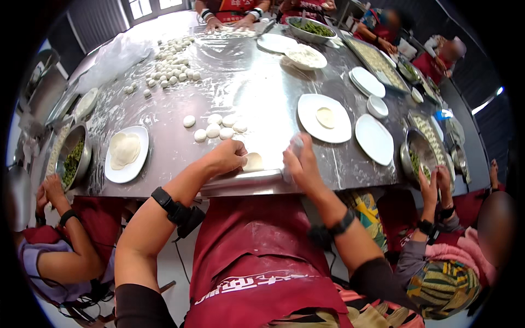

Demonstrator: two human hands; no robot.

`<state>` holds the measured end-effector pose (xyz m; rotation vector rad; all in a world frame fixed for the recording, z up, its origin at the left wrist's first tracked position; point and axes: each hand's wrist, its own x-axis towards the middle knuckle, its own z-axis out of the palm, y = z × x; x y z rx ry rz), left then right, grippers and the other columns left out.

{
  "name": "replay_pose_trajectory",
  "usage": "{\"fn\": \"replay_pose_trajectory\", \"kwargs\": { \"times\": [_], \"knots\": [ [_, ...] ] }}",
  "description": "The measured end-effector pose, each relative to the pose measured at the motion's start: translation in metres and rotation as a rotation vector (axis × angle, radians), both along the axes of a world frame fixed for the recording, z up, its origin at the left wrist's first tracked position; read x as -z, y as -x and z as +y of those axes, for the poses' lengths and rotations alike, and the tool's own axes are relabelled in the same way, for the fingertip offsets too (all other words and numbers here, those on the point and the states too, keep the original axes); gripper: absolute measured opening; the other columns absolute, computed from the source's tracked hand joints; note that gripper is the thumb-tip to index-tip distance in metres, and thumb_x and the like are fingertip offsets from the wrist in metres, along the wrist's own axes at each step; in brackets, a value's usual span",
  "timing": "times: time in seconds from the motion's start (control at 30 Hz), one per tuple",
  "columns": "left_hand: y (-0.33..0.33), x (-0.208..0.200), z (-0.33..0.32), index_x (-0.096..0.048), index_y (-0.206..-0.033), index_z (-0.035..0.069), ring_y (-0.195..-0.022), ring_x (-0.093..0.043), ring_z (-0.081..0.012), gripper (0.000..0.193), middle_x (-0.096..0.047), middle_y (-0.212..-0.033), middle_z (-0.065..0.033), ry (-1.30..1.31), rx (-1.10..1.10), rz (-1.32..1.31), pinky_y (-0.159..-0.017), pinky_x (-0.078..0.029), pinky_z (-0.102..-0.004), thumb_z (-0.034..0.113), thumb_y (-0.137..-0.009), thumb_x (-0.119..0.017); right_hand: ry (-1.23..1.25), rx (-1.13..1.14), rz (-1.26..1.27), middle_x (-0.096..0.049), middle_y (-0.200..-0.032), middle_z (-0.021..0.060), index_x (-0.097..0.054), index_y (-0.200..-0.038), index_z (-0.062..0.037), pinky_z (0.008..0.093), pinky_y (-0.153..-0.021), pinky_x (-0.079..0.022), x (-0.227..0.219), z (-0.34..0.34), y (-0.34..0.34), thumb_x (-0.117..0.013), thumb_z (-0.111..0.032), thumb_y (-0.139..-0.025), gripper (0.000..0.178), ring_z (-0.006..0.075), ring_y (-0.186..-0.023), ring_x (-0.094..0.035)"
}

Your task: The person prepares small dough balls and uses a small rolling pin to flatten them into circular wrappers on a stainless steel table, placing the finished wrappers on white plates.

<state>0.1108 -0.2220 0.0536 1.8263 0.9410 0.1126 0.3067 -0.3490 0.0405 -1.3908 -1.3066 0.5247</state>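
Observation:
My left hand (225, 157) rests palm down on the left end of a rolling pin (240, 180) lying along the near edge of the steel table (246, 82). My right hand (299, 162) presses on the pin's right end. A small flat dough round (253, 161) lies between my hands, just behind the pin. Several small dough balls (216, 127) sit a little farther back on the floured steel.
A white plate with flat wrappers (126, 153) sits at my left, and a plate with one wrapper (324, 118) at my right beside empty plates (374, 139). Bowls of green filling (73, 158) stand at the sides. Other people sit on both sides and across.

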Motion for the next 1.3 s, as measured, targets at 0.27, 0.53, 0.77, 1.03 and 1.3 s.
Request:
{"fn": "replay_pose_trajectory", "kwargs": {
  "times": [0.27,0.53,0.77,1.03,1.3],
  "knots": [
    [-0.015,0.003,0.010,-0.061,-0.082,-0.002,-0.067,-0.056,-0.0146,0.014,-0.061,-0.070,-0.0082,-0.241,0.077,0.036,-0.061,-0.046,-0.0310,0.012,-0.081,-0.060,0.056,0.059,-0.061,-0.060,-0.081,0.0267,-0.037,-0.112,0.0019,0.0435,-0.068,-0.047,-0.008,0.015,0.003,-0.057,-0.013,-0.086,0.036,0.0403,-0.077,-0.061],
    [-0.014,0.004,0.007,-0.061,-0.082,-0.002,-0.066,-0.054,-0.0132,0.014,-0.060,-0.069,-0.0062,-0.334,0.090,0.029,-0.059,-0.045,-0.0299,0.012,-0.082,-0.059,-0.002,0.093,-0.129,-0.057,-0.080,0.0286,-0.036,-0.108,0.0002,0.0462,-0.067,-0.045,-0.020,0.041,0.006,-0.056,-0.011,-0.087,0.031,0.0459,-0.076,-0.058],
    [-0.017,0.013,0.017,-0.061,-0.083,-0.002,-0.065,-0.054,-0.0140,0.013,-0.061,-0.073,-0.0065,-0.311,0.142,0.012,-0.060,-0.044,-0.0302,0.011,-0.082,-0.060,0.015,0.035,-0.024,-0.058,-0.077,0.0192,-0.037,-0.109,-0.0003,0.0387,-0.066,-0.047,0.001,-0.008,0.003,-0.056,-0.009,-0.086,0.031,0.0315,-0.072,-0.061],
    [-0.014,0.004,0.014,-0.061,-0.087,-0.002,-0.069,-0.055,-0.0162,0.018,-0.061,-0.074,-0.0097,-0.285,0.044,0.037,-0.063,-0.045,-0.0323,0.015,-0.084,-0.061,-0.005,0.096,-0.156,-0.056,-0.081,0.0290,-0.036,-0.110,0.0012,0.0456,-0.068,-0.045,-0.018,0.069,0.005,-0.058,-0.011,-0.086,0.035,0.0442,-0.076,-0.057],
    [-0.007,0.011,0.014,-0.060,-0.084,-0.002,-0.068,-0.054,-0.0148,0.011,-0.059,-0.073,-0.0076,-0.175,0.074,-0.013,-0.062,-0.043,-0.0314,0.009,-0.079,-0.059,-0.018,0.042,-0.049,-0.051,-0.085,0.0073,-0.038,-0.113,-0.0033,0.0290,-0.064,-0.046,0.008,-0.007,0.002,-0.052,-0.005,-0.088,0.028,0.0139,-0.073,-0.055]
  ]
}}
